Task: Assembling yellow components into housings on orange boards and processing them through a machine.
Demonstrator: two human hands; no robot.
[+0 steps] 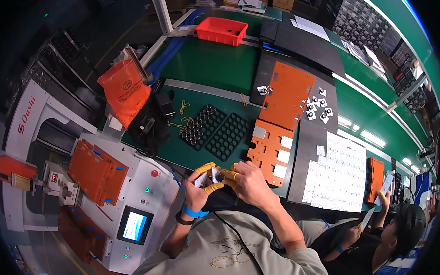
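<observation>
In front of my chest, my left hand [195,195] is closed around a small white square card [201,180]. My right hand [254,183] meets it from the right, its fingers pinched at a second white square piece [216,175] with a dark part on it. Yellow covers sit on the fingertips of both hands and partly hide what they hold. Just beyond lie a black tray with metallic round parts [196,132] and a black tray with round wells [227,136]. Right of these is an orange fixture plate [267,152] with several white squares set in it.
A white machine [143,183] with a screen and orange plates stands at my left. An orange bag [125,92] hangs beyond it. White squares with black parts [322,104] lie on a black mat; white card sheets [345,169] are nearer. A co-worker [374,240] sits at right.
</observation>
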